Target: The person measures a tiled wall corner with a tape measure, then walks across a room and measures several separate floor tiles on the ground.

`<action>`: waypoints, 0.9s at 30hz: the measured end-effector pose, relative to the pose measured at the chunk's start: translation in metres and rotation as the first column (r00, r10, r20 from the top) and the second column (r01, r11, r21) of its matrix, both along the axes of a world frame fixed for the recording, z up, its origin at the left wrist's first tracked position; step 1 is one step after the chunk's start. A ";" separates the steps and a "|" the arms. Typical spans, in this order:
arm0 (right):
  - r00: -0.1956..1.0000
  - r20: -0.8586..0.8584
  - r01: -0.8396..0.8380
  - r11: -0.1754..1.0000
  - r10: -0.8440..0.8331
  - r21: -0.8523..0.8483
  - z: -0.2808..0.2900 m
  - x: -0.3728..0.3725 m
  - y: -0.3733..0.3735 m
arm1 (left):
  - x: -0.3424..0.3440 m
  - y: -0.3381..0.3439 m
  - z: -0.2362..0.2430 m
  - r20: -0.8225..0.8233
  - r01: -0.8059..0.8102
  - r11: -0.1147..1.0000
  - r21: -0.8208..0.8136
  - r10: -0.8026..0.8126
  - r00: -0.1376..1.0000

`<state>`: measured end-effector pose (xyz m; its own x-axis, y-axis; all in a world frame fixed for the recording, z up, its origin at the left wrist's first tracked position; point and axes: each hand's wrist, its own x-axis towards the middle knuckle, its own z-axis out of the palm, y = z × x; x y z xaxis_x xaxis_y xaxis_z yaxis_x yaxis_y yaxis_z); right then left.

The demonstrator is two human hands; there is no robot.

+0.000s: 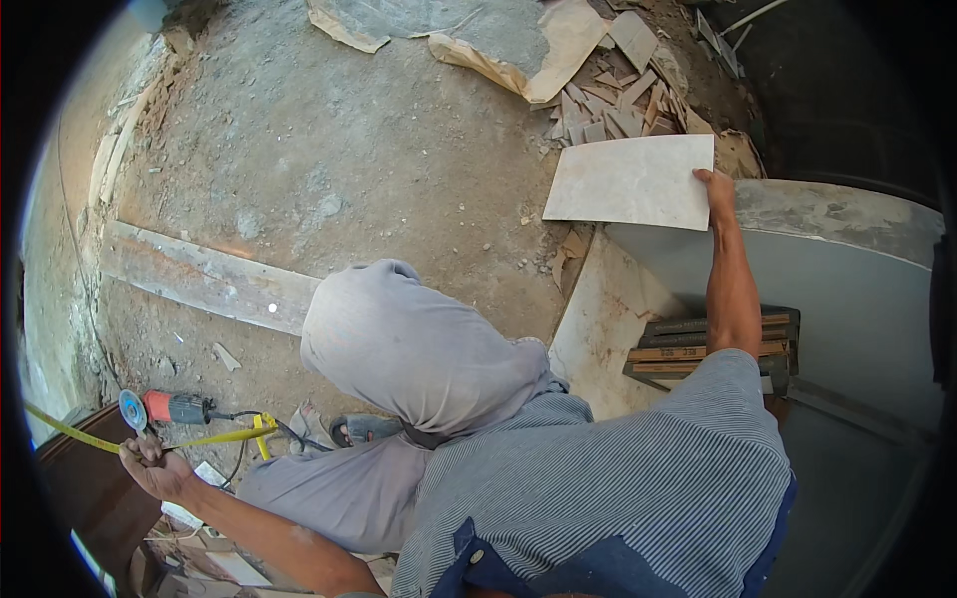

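Note:
My right hand grips a pale rectangular tile by its right edge, held out at the upper right over the end of a ledge. At the lower left, my left hand is closed on an extended yellow tape measure, whose blade runs out past both sides of my fingers. Just above that hand lies a red and black angle grinder with a blue disc and a dark cable. A yellow tool or case is beside the cable.
A long dusty board lies beside my bent legs on the dirty floor. Tile offcuts and torn sheeting are piled at the top. On the right stand a low wall and stacked dark boxes.

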<state>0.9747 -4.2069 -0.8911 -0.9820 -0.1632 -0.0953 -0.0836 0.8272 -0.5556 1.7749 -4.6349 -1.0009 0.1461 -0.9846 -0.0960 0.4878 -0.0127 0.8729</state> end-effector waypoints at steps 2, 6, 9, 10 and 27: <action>1.000 -0.019 -0.016 1.000 0.016 0.005 -0.003 0.000 0.011 | 0.002 0.002 -0.001 0.014 -0.008 1.000 -0.003 0.008 1.000; 0.998 -0.057 -0.008 0.999 0.011 0.053 -0.003 0.006 0.009 | 0.012 -0.005 -0.009 -0.028 0.075 0.997 0.023 -0.074 0.997; 0.990 -0.143 0.008 0.978 0.023 0.210 -0.012 -0.021 0.016 | -0.020 -0.008 -0.007 0.014 0.011 1.000 0.023 -0.011 1.000; 0.972 -0.222 -0.003 0.952 0.074 0.306 -0.013 -0.026 0.015 | -0.029 -0.010 -0.005 0.003 0.022 0.999 0.025 -0.022 1.000; 0.963 0.168 -0.165 -0.029 0.211 0.986 -0.001 -0.051 0.002 | -0.057 0.011 -0.003 0.258 -0.078 0.993 0.088 0.053 0.965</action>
<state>0.9242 -4.2045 -0.8921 -0.9389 -0.1096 -0.3263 -0.3357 0.5008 0.7978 1.7183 -4.6238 -1.0040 0.2419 -0.9599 -0.1414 0.2516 -0.0787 0.9646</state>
